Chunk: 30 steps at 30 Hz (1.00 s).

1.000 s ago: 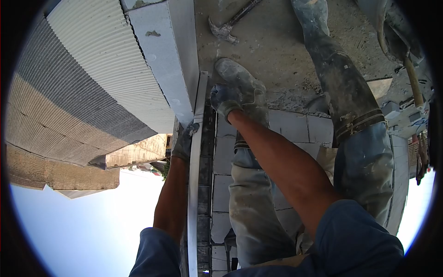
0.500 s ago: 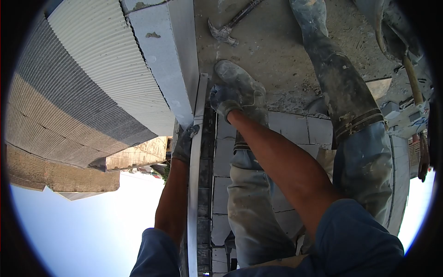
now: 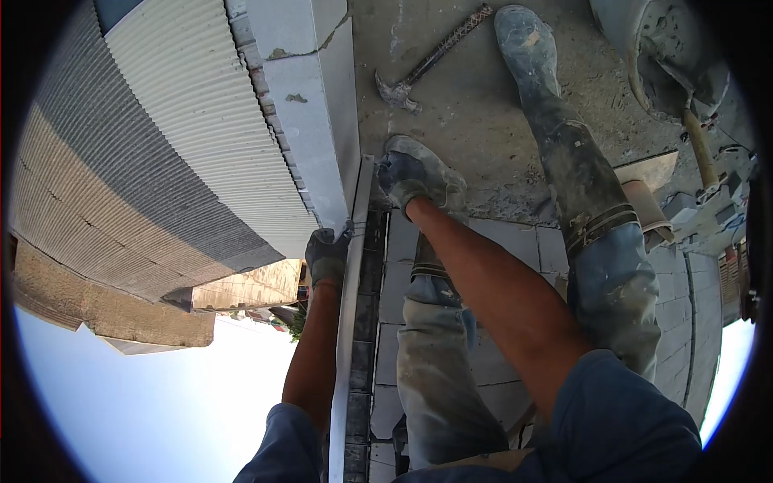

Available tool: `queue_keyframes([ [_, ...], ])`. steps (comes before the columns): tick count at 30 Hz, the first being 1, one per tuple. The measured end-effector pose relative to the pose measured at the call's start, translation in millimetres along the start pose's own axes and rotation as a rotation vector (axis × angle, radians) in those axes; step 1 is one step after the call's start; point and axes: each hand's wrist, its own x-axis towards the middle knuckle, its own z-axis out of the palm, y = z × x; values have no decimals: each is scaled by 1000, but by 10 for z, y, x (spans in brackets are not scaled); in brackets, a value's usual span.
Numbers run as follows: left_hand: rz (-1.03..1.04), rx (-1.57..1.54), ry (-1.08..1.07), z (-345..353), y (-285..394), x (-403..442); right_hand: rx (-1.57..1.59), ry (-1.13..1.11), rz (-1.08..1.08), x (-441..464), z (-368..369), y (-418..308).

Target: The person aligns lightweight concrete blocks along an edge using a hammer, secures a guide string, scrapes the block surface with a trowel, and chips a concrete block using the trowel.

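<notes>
A long pale metal straightedge [image 3: 349,322] runs lengthwise beside the block wall, its far end by the corner of a light grey block [image 3: 291,97]. My left hand [image 3: 327,256], in a dark work glove, sits at that block's lower corner, fingers bent and fingertips against the straightedge. My right hand [image 3: 403,175], also gloved, is closed just right of the straightedge's far end, above my rubber boot [image 3: 439,165]. Whatever its fingers may hold is hidden.
A claw hammer [image 3: 435,60] lies on the dusty concrete floor. At upper right stands a mortar-stained bucket [image 3: 644,56], with a wooden handle [image 3: 699,145] nearby. Corrugated roofing [image 3: 193,105] lies beyond the wall on the left. My other boot [image 3: 527,48] stands to the right.
The view has shifted, so most of the scene sits lower and more of the hammer and bucket shows. My left hand has slid slightly left around the block's corner. My right hand stays closed.
</notes>
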Motion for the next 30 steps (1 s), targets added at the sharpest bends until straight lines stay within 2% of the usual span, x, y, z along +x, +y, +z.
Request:
queue_keyframes([
  [2, 220, -78, 461, -343, 656, -449, -382, 188, -219, -52, -177, -374],
  [3, 228, -73, 469, -399, 790, -415, -372, 193, -224, -33, -227, -517],
  [5, 658, -226, 771, -484, 1038, -344, -29, 263, -367, 39, -295, -792],
  [6, 665, -222, 776, -516, 1154, -339, -21, 266, -371, 26, -363, -999],
  [8, 610, -130, 760, -577, 1369, -347, 350, -14, -266, -27, -515, -1486],
  [9, 607, -107, 741, -583, 1378, -271, 356, -12, -267, -20, -538, -1652],
  [11, 629, -123, 691, -606, 1451, -249, 277, 50, -543, -12, -552, -1906],
  [12, 646, -143, 641, -622, 1469, -245, 284, 48, -541, -64, -581, -2027],
  [14, 633, -138, 625, -617, 1511, -267, 109, 146, -534, -172, -599, -2203],
  [15, 621, -140, 604, -600, 1492, -255, 118, 143, -530, -176, -559, -2198],
  [17, 656, -103, 625, -584, 1455, -228, 101, 303, -659, -184, -488, -2187],
  [21, 648, -137, 599, -573, 1479, -251, 155, 326, -689, -238, -437, -2291],
  [24, 625, -103, 622, -583, 1509, -292, 69, 447, -724, -181, -506, -2389],
  [26, 597, -139, 600, -588, 1555, -345, 7, 254, -670, -105, -646, -2405],
  [28, 570, -173, 579, -602, 1591, -397, -7, 246, -741, -10, -750, -2286],
  [30, 592, -231, 552, -603, 1595, -421, 264, 115, -641, 98, -818, -2155],
])
